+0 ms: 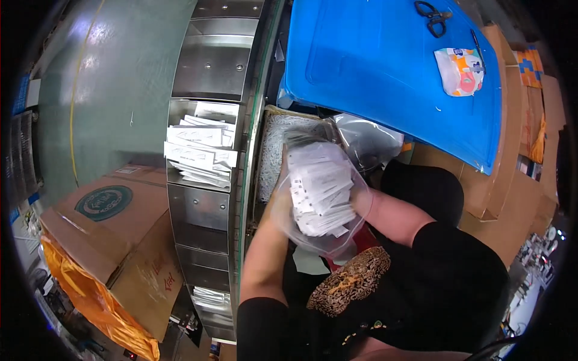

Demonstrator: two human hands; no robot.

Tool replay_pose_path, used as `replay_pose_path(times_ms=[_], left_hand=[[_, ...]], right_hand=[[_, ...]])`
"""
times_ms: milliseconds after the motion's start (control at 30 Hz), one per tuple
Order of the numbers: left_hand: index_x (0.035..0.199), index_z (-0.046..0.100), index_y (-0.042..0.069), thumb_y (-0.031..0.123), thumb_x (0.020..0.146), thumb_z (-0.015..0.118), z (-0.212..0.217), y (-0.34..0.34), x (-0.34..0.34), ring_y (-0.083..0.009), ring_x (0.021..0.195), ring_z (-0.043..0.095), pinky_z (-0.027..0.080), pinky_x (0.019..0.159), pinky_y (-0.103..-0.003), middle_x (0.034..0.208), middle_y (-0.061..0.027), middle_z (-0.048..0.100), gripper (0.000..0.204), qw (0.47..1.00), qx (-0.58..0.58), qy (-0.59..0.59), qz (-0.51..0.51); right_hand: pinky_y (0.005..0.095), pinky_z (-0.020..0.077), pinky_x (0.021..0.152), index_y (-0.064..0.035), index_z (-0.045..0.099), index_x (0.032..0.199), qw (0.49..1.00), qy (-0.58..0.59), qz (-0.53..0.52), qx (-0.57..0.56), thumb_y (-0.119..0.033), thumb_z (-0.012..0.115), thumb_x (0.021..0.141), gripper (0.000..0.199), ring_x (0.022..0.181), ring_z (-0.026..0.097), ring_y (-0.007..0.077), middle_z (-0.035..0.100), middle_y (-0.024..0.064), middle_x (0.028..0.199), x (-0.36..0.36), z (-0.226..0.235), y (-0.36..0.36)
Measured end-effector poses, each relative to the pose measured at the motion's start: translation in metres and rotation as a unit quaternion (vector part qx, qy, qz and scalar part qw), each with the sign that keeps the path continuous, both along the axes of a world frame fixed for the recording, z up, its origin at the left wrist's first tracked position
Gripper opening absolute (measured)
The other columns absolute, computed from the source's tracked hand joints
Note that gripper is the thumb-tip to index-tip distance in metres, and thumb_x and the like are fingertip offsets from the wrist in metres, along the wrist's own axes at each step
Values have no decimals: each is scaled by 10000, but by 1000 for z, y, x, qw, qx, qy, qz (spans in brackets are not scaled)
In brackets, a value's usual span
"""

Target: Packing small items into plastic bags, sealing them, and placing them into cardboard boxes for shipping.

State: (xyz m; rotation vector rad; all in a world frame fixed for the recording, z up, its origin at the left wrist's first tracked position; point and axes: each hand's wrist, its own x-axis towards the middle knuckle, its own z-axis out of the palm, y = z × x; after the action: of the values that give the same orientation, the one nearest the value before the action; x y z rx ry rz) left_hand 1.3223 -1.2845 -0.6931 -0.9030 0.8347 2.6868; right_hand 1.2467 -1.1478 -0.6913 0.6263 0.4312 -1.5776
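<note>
A clear plastic bag (283, 224) full of white paper packets (322, 189) is held up in front of me, between both arms. Along its left side is my left hand (282, 179), largely hidden by the plastic, closed on the bag. My right hand (362, 201) grips it from the right, partly seen through the clear film. Behind the bag stands a box of small white pieces (283, 135). Left of it, a metal tray compartment holds a pile of similar white packets (201, 147).
A row of metal trays (205, 210) runs along my left. Beyond it are a large cardboard box (114, 210) and an orange sack (90, 307). A blue surface (373, 54) at the back right carries black scissors (435, 25) and a tissue pack (462, 72). Cardboard (500, 174) lies right.
</note>
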Motion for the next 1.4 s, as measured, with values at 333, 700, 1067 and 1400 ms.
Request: replay_pose_path(times_ms=[333,700,1067,1400], left_hand=[[1307,336,77,674,806,241,-60,-6,67,-291,1168,406,345,971,-411,1280,-143,415,785,948,310,-20,72],[1304,344,77,638,821,266,40,20,55,-312,1120,448,371,941,-432,1261,-136,439,745,952,291,-36,87],[1312,262,115,631,774,419,136,53,122,-292,1177,315,282,884,-545,1297,-110,336,762,947,-224,-199,117],[842,613,23,397,784,484,111,142,138,-320,775,585,447,706,-390,792,-186,604,400,856,-457,-195,-145]], right_hand=[[337,346,947,-74,384,1274,996,84,-19,19,-566,379,842,654,1119,436,216,453,95,1249,20,-38,29],[339,360,952,-61,363,1282,996,-21,-9,-83,-473,307,899,565,1102,459,218,457,83,1243,36,34,16],[334,320,962,-84,393,1257,716,652,13,251,-351,357,916,434,1174,395,216,444,97,1252,5,148,43],[428,467,561,-56,576,742,23,736,657,-159,-195,562,689,149,646,592,330,596,141,686,60,116,14]])
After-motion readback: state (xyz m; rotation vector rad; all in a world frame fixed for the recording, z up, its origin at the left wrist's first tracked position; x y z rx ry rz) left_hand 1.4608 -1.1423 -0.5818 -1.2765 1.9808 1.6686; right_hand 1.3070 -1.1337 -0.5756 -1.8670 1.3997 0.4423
